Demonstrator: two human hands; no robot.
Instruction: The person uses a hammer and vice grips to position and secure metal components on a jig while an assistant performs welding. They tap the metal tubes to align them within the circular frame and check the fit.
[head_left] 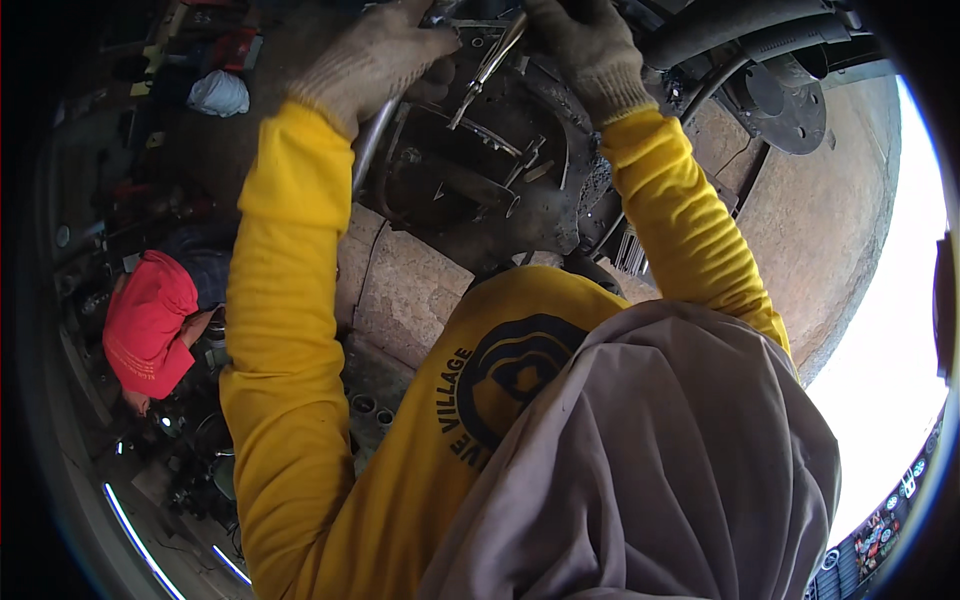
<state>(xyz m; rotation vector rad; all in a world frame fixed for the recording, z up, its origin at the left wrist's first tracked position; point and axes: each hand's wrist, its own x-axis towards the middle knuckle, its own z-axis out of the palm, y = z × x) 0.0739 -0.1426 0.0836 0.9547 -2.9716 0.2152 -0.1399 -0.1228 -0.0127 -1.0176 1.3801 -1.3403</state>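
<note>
My left hand (375,60), in a grey-brown knit glove, is at the top edge with its fingers curled. A metal part (440,14) shows at its fingertips, but what it grips is mostly hidden. Below that wrist slants a smooth steel rod (374,145). My right hand (590,55), gloved alike, is closed at the upper end of a shiny, slim steel tool that looks like a drill bit (487,68); the picture's edge cuts off its fingers. The tool points down and left over a dark, greasy metal frame (470,185) with small metal pieces on it.
To the right are a black hose (715,90) and a round metal plate with holes (795,118). A person in a red shirt (150,325) bends over at the left. A white bag (219,93) lies at the upper left. Worn brown floor plates (405,285) lie below the frame.
</note>
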